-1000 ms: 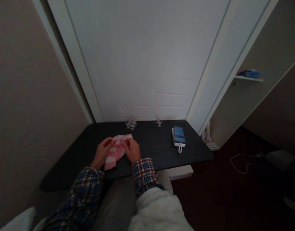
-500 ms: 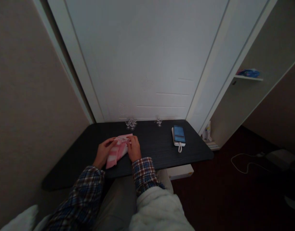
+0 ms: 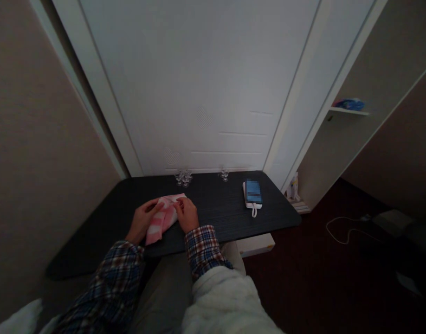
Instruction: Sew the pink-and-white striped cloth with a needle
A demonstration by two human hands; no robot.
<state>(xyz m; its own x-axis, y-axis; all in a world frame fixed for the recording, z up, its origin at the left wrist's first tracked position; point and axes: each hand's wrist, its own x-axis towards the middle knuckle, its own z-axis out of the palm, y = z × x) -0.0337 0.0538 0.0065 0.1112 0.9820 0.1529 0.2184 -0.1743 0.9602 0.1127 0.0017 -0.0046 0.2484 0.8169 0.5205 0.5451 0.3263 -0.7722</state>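
Observation:
A pink and white striped cloth (image 3: 161, 221) hangs in loose folds between my two hands, just over the near left part of the dark table. My left hand (image 3: 142, 221) grips its left side, thumb and fingers bent round the edge. On the other side my right hand (image 3: 188, 214) pinches the cloth near its upper right corner. Whether something small is wrapped inside the folds I cannot tell. Beyond the cloth, a cluster of small clear stemmed glasses (image 3: 183, 178) stands close to the white panel.
Along the back of the dark table (image 3: 220, 213) are a few more small glasses (image 3: 224, 175). To the right lies a phone (image 3: 253, 191) on a white case-like device with a loop strap. A white box (image 3: 255, 246) sits below the front edge.
The view has shifted slightly, so everything sits a little further left. My right fingers have moved a little on the cloth; both hands still hold it.

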